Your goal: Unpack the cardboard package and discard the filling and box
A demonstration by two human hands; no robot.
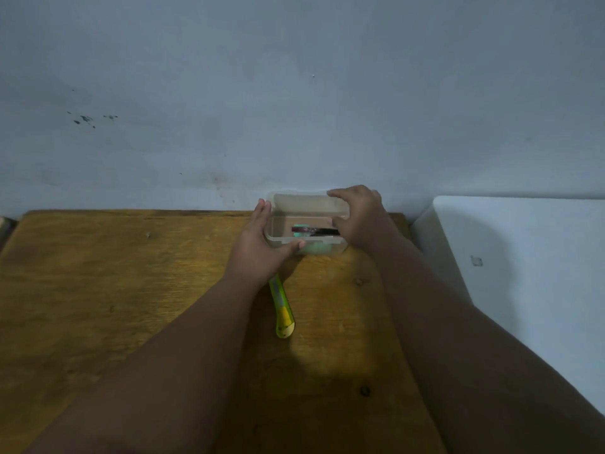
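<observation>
I have a small clear plastic container (pixel 306 224), rectangular with rounded corners, at the far edge of the worn yellow-brown wooden table (pixel 98 290), close against the pale grey wall (pixel 294 93). No cardboard box shows anywhere in view. Through the container's cloudy walls I can make out a dark flat strip (pixel 316 231) with something greenish beside it, but the plastic blurs them and I cannot tell what they are. Whether a lid sits on top is also hard to read.

My left hand (pixel 258 247) cups the container's left end: the fingers lie together along the side wall and the thumb presses against the near wall, so the hand is clamped on it. My right hand (pixel 358 217) covers the right end from above, fingers curled over the far rim and gripping; it hides that whole end of the container, and my palm and thumb are mostly out of sight behind the back of the hand.

A yellow-green utility knife (pixel 282 309) lies on the table just nearer to me, pointing toward the container; its front end vanishes under my left wrist, so I cannot see whether a blade is out.

To the right, a white box-like surface (pixel 523 257) stands beside the table, cut off by the picture's edge. Both my forearms run off the bottom.
</observation>
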